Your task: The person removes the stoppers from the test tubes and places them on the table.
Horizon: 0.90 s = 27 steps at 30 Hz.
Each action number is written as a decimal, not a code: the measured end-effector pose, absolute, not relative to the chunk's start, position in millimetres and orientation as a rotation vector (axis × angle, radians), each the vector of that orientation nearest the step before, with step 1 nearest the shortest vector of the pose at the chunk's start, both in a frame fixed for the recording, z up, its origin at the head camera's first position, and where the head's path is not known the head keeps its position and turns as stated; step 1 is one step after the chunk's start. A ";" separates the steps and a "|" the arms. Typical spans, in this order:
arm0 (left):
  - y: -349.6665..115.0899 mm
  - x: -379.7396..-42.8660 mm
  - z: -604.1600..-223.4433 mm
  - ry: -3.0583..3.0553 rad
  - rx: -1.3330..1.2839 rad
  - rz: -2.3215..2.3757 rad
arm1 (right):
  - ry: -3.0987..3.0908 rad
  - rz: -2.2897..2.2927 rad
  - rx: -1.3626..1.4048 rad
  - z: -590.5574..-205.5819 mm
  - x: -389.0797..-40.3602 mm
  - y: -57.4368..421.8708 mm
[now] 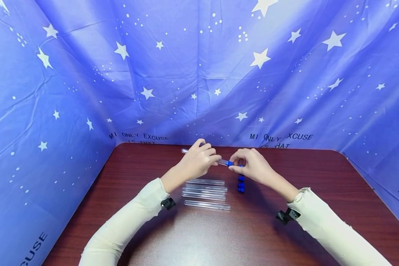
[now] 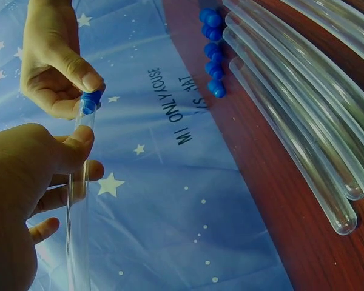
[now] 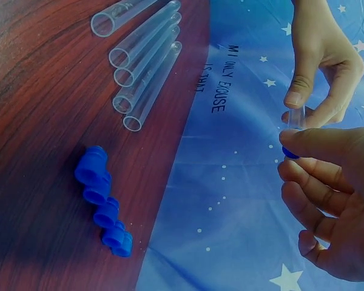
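My left hand (image 1: 201,159) pinches a clear test tube (image 2: 79,212) near its mouth, above the table. At that mouth sits a blue stopper (image 2: 91,102), pinched between the thumb and forefinger of my right hand (image 1: 254,167). The stopper's lower part appears to be inside the tube; how firmly it sits I cannot tell. Several more clear test tubes (image 1: 204,194) lie side by side on the table below my left hand. A row of several blue stoppers (image 3: 103,203) stands on the table beneath my right hand, to the right of the tubes' open ends.
The dark red-brown wooden table (image 1: 199,236) ends at a blue curtain (image 1: 199,81) with white stars, hanging behind it and along both sides. Black camera mounts (image 1: 287,216) are on both cream sleeves (image 1: 129,218).
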<state>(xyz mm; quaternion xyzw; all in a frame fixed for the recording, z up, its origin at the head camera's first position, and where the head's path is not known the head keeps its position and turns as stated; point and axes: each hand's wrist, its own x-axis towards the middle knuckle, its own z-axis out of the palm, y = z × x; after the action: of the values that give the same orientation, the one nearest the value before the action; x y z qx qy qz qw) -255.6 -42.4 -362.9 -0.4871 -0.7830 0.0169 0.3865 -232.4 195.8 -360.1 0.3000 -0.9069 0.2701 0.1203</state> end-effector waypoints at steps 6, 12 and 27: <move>-43.9 -256.4 -362.6 -2.019 -1.245 0.014 | -2.626 0.712 0.901 -359.9 -231.9 195.7; -44.4 -257.1 -362.4 -2.069 -1.253 0.003 | -2.615 0.573 0.911 -361.4 -228.1 198.8; -41.3 -268.2 -364.7 -2.250 -1.361 0.019 | -2.717 0.301 1.021 -371.3 -215.1 212.5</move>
<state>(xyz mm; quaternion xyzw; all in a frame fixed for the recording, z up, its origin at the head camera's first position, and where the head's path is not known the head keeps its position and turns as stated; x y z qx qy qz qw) -268.2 -41.3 -364.7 -0.5007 -0.8276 0.0069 0.2534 -215.1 212.5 -371.3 0.3479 -0.9252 0.1025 0.1115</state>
